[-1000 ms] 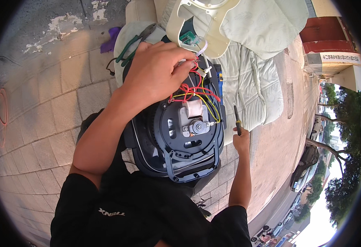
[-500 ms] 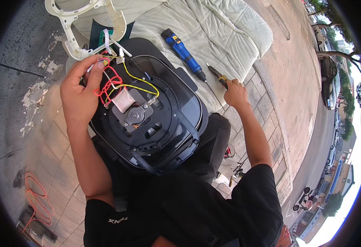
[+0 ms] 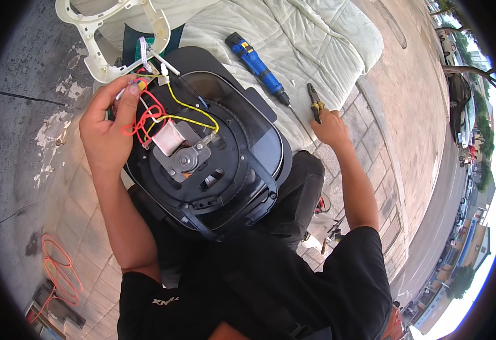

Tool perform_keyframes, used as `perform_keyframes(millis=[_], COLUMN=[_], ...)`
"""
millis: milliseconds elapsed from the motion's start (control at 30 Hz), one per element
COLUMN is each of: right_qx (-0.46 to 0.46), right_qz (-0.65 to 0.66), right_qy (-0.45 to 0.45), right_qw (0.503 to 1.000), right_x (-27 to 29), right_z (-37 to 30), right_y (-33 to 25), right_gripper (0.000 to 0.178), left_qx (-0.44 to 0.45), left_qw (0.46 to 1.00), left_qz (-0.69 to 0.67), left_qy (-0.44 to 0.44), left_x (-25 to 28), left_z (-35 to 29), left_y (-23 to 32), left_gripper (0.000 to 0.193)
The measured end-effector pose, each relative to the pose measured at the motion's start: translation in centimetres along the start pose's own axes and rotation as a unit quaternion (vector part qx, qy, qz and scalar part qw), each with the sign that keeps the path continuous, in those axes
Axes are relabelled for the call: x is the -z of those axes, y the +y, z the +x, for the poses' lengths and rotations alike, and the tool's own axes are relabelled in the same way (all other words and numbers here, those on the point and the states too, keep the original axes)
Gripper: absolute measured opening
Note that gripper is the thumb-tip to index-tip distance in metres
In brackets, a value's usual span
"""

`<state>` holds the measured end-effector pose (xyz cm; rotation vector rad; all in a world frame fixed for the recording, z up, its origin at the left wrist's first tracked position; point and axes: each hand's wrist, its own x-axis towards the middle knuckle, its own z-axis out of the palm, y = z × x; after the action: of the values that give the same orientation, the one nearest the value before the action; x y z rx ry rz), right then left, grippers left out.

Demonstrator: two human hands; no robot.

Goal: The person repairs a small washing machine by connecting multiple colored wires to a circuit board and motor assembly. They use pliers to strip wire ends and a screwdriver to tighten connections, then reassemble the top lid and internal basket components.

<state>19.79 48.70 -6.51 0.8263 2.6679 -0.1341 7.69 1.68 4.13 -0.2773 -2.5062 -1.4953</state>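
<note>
On the person's lap sits one black appliance base (image 3: 214, 170), one small motor (image 3: 183, 156) at its middle. Left hand (image 3: 109, 133) grip clamped on red wires (image 3: 143, 122); two yellow wires (image 3: 194, 113) run beside. Right hand (image 3: 332, 127) closed on one pair of pliers (image 3: 315, 105). One blue screwdriver (image 3: 257, 65) lies on the pale cushion (image 3: 327, 39).

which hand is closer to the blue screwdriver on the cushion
Right. The right hand rests on the pliers just right of the tip of the blue screwdriver, while the left hand is across the black appliance, pinching the wires.
</note>
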Motion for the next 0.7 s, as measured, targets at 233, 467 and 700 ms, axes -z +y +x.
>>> perform_keyframes(millis=[233, 467, 700], right_qx=[0.142, 0.435, 0.528], right_qz=[0.26, 0.364, 0.262], right_qy=[0.109, 0.103, 0.027], right_qw=[0.949, 0.817, 0.807], right_x=[8.2, 16.6, 17.8], right_z=[-2.8, -10.6, -10.3], right_y=[-7.6, -20.2, -29.2], right_gripper=[0.039, 0.019, 0.019], left_qx=[-0.034, -0.081, -0.1], left_qw=[0.998, 0.996, 0.99], left_qz=[-0.059, -0.047, -0.081], left_qy=[0.005, 0.015, 0.051], left_x=[0.1, 0.2, -0.3], left_z=[0.0, 0.0, 0.2], left_y=[-0.3, -1.1, -1.0], left_gripper=[0.02, 0.017, 0.014])
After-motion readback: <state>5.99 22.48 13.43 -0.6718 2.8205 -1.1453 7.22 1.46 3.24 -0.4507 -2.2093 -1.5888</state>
